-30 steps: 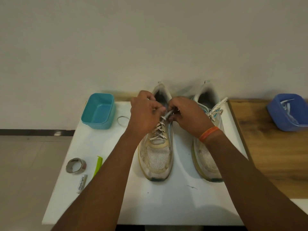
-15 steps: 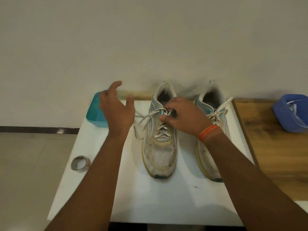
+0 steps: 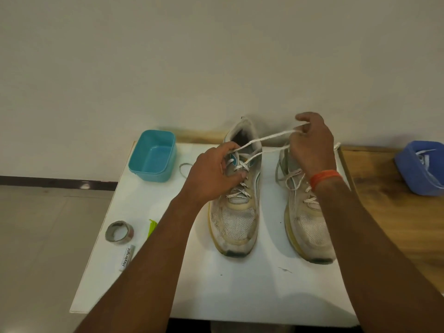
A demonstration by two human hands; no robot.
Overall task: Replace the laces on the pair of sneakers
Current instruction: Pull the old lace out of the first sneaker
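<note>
The left hand (image 3: 211,174) grips the left sneaker (image 3: 236,200) steady while the right hand (image 3: 310,145) pinches its lace (image 3: 269,138), drawing it free.

Both worn white mesh-toed cloth sneakers, the one under the left hand (image 3: 236,212) and the one under the right forearm (image 3: 310,227), look scuffed and matt, with grubby rubbery soles. The speckled white woven lace (image 3: 266,138) stretched between the hands looks rough. They sit on a smooth matt white board (image 3: 240,289). Left of the left hand, the teal plastic tub (image 3: 152,156) has a slight sheen. Right of the right hand: grainy brown wooden tabletop (image 3: 384,212), blue plastic tub (image 3: 408,169).
</note>
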